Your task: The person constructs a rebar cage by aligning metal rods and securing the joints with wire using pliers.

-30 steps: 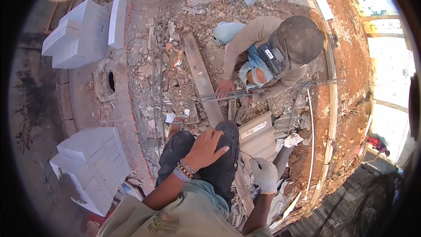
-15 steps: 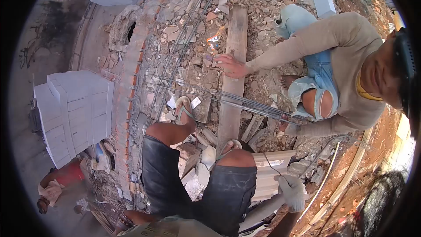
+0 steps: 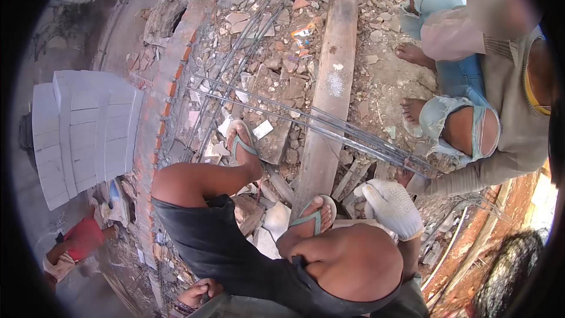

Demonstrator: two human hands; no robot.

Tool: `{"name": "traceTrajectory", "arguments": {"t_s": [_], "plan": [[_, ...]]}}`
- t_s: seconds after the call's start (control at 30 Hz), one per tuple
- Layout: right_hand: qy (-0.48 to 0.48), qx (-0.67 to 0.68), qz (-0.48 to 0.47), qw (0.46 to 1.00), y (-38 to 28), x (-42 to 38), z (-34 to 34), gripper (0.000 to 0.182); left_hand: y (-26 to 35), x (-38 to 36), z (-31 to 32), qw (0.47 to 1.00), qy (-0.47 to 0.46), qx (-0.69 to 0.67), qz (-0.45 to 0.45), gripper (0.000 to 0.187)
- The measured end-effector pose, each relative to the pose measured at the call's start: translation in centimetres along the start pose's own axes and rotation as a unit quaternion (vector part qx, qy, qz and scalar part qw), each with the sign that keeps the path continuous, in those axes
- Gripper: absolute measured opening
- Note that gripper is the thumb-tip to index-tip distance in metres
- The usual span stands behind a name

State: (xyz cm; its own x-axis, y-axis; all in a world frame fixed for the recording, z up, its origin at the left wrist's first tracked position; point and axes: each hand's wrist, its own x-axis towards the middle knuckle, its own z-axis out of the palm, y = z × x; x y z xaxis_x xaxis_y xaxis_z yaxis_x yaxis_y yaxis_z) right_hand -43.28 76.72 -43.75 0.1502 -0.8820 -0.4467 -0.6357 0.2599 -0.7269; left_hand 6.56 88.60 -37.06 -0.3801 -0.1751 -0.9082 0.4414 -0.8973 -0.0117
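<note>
My right hand (image 3: pixel 391 209), in a white knitted glove, is beside my raised knee, close to the end of the thin steel rods (image 3: pixel 353 140). Its fingers are bent together; whatever they may hold does not show. My bare left hand (image 3: pixel 200 292) is low at the bottom edge by my shorts, fingers curled in, their contents hidden. The rods lie across a long wooden plank (image 3: pixel 332 76), and a co-worker's hand (image 3: pixel 405 175) is at their right end. My sandalled foot (image 3: pixel 315 218) rests at the plank's near end.
Broken brick and tile rubble (image 3: pixel 271 76) covers the ground. More long rods (image 3: pixel 250 38) run along a brick edge (image 3: pixel 172 89). Pale blocks (image 3: pixel 88 132) are stacked at left. A co-worker (image 3: pixel 500 141) crouches at right; another person (image 3: pixel 82 238) is at lower left.
My gloved hand has moved up and toward the rods; the wire seen at it before no longer shows. My right knee has swung right. The co-worker's other hand has left the plank.
</note>
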Motion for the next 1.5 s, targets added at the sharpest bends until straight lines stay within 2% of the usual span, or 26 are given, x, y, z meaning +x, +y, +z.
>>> {"name": "traceTrajectory", "arguments": {"t_s": [0.03,0.1,0.17,0.2,0.27,0.3,0.37,0.43,0.5,0.57,0.6,0.67,0.73,0.77,0.8,0.9,0.93,1.0,1.03,1.07,1.13,1.23,1.3,1.4,1.5], "plan": [[0.037,-0.072,-0.009,0.997,0.1,-0.7,-0.4,0.024,0.5,0.7,0.0,1.000,-0.013,0.012,-0.005,0.040],[0.085,-0.179,0.033,0.980,-0.5,-2.3,-1.6,0.027,2.5,2.8,0.8,0.997,-0.034,0.048,-0.046,0.038],[0.099,-0.245,0.132,0.955,-4.2,-3.4,-4.5,0.026,4.8,5.5,2.1,0.991,-0.049,0.079,-0.100,0.038],[0.105,-0.244,0.149,0.953,-4.7,-3.9,-5.1,0.025,5.5,7.2,2.5,0.991,-0.060,0.033,-0.111,0.043],[0.119,-0.249,0.176,0.945,-4.9,-4.4,-6.0,0.024,8.3,9.9,6.7,0.965,-0.149,0.187,-0.109,0.047],[0.104,-0.259,0.147,0.949,-4.5,-4.3,-6.1,0.023,10.1,10.9,9.4,0.940,-0.190,0.261,-0.109,0.049],[0.074,-0.282,0.084,0.953,-3.3,-3.7,-5.9,0.022,13.1,13.8,16.3,0.823,-0.332,0.460,-0.020,0.050],[0.094,-0.296,0.048,0.949,-2.3,-2.1,-4.8,0.021,15.0,18.2,20.8,0.731,-0.364,0.576,-0.025,0.046],[0.100,-0.305,0.034,0.946,-2.1,-0.4,-4.0,0.021,15.3,24.2,22.1,0.640,-0.332,0.692,0.049,0.041],[0.109,-0.307,0.051,0.944,-2.3,0.9,-3.3,0.021,14.7,29.3,21.7,0.643,-0.355,0.676,0.067,0.042],[0.125,-0.321,0.013,0.939,-1.4,1.2,-2.9,0.024,14.1,30.7,21.9,0.646,-0.358,0.664,0.113,0.042],[0.131,-0.297,0.003,0.946,-2.4,1.6,-3.0,0.022,12.4,32.9,22.1,0.654,-0.366,0.634,0.193,0.042],[0.136,-0.254,0.083,0.954,-2.9,1.7,-2.4,0.020,10.6,33.5,22.3,0.698,-0.339,0.601,0.192,0.041],[0.137,-0.241,0.072,0.958,-2.6,1.1,-2.3,0.020,9.8,33.7,22.2,0.718,-0.323,0.587,0.191,0.041],[0.143,-0.229,0.056,0.961,-2.2,0.4,-2.5,0.021,8.9,34.8,21.7,0.708,-0.314,0.591,0.225,0.041],[0.186,-0.202,0.118,0.954,-3.3,-2.4,-3.0,0.022,6.5,36.9,19.9,0.692,-0.207,0.590,0.360,0.040],[0.189,-0.229,0.142,0.944,-3.4,-3.7,-3.2,0.022,6.1,36.8,19.9,0.714,-0.191,0.551,0.387,0.037],[0.192,-0.241,0.203,0.929,-4.6,-6.1,-3.5,0.023,5.9,36.8,20.0,0.676,-0.143,0.544,0.475,0.035],[0.210,-0.260,0.202,0.921,-4.9,-7.3,-3.4,0.024,5.7,36.7,20.2,0.656,-0.118,0.537,0.517,0.035],[0.226,-0.280,0.200,0.911,-5.1,-8.5,-3.4,0.024,5.6,36.5,20.3,0.658,-0.084,0.522,0.537,0.033],[0.263,-0.294,0.223,0.891,-5.2,-10.7,-3.3,0.025,5.4,37.4,19.6,0.686,-0.044,0.472,0.553,0.032],[0.257,-0.244,0.228,0.907,-5.8,-12.6,-3.0,0.027,6.7,39.4,17.6,0.701,0.030,0.426,0.571,0.033],[0.241,-0.258,0.230,0.907,-5.0,-13.2,-2.4,0.029,7.6,39.4,16.2,0.715,0.097,0.392,0.571,0.035],[0.240,-0.266,0.226,0.906,-4.3,-14.0,-1.8,0.029,9.0,39.5,13.8,0.783,0.155,0.272,0.537,0.034],[0.243,-0.264,0.229,0.905,-3.7,-15.3,-1.1,0.031,8.7,40.2,12.2,0.866,0.124,0.139,0.465,0.032]]}}
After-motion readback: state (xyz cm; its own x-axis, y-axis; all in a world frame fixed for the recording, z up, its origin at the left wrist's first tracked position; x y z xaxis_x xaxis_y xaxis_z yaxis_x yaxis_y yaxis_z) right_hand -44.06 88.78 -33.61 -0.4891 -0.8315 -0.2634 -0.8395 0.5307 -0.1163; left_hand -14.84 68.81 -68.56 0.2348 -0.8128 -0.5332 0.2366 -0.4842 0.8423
